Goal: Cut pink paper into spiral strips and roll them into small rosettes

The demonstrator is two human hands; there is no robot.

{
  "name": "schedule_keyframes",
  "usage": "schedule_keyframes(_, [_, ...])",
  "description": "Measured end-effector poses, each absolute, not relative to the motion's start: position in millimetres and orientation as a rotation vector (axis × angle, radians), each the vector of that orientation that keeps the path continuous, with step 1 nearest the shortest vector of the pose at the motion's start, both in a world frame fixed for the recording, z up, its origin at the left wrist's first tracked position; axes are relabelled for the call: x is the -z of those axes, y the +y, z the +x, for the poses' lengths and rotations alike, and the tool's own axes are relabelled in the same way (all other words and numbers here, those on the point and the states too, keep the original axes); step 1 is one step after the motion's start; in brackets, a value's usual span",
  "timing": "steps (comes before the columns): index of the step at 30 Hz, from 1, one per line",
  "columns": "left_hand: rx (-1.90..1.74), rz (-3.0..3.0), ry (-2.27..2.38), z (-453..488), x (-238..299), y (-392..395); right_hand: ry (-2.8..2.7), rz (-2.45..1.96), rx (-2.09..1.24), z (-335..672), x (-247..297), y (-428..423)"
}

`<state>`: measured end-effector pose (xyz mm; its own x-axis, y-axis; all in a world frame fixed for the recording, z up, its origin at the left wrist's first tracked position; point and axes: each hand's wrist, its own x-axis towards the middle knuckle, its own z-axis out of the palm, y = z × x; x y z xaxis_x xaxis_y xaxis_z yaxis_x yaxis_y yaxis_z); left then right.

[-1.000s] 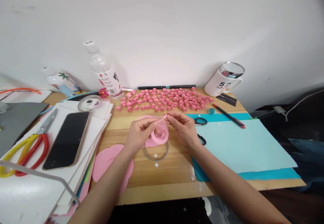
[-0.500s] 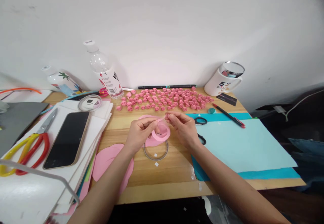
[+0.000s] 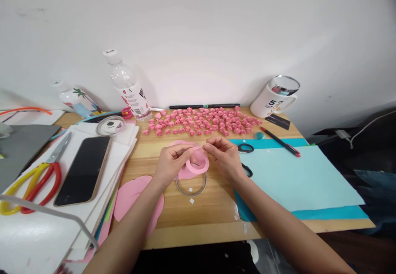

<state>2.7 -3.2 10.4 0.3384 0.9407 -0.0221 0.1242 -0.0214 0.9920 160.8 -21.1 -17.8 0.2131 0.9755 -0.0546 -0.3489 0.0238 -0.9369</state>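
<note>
My left hand (image 3: 171,160) and my right hand (image 3: 224,155) meet over the middle of the wooden desk (image 3: 216,208). Both pinch a pink paper spiral strip (image 3: 198,163); its loose loops hang between the hands. Just beneath lies a clear ring (image 3: 191,184) on the desk. Behind the hands, several small pink paper roses (image 3: 201,121) lie spread in rows near the wall. A pink paper cut-out (image 3: 136,197) lies by my left forearm.
On the left a phone (image 3: 82,170) and red-and-yellow scissors (image 3: 34,183) rest on a stack of white sheets. A water bottle (image 3: 126,85) and white mug (image 3: 274,96) stand by the wall. Light blue paper (image 3: 297,179), black scissors (image 3: 246,148) and a red pen (image 3: 280,141) lie right.
The spiral's end has been wound a little tighter between the fingertips and the loops have shifted slightly right. The hands stay almost where they were.
</note>
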Motion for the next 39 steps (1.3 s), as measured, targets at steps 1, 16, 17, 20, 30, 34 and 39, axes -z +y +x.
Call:
schedule_keyframes(1, [-0.885,1.445,1.034,2.7,-10.8,-3.4,-0.780,-1.054,-1.202,160.8,18.2,-21.1])
schedule_keyframes(16, [-0.925,1.404,1.028,2.5,-8.4,-1.6,-0.769,-1.065,-1.256,161.3,20.5,-20.2])
schedule_keyframes(17, [-0.919,1.407,1.024,2.4,-8.4,-1.7,-0.766,-1.065,-1.253,161.3,20.7,-20.3])
schedule_keyframes(20, [-0.888,1.404,1.032,2.7,-8.9,-2.4,-0.770,-1.070,-1.246,161.4,20.9,-20.8])
schedule_keyframes(30, [-0.891,1.414,1.041,3.6,-8.8,-2.7,-0.784,-1.084,-1.191,161.9,23.0,-19.7])
schedule_keyframes(34, [-0.900,1.388,1.027,3.5,-7.6,-2.4,-0.785,-1.083,-1.215,161.4,23.4,-19.5])
schedule_keyframes(39, [-0.907,1.379,1.022,3.7,-8.4,-2.5,-0.790,-1.047,-1.272,161.2,21.0,-20.1])
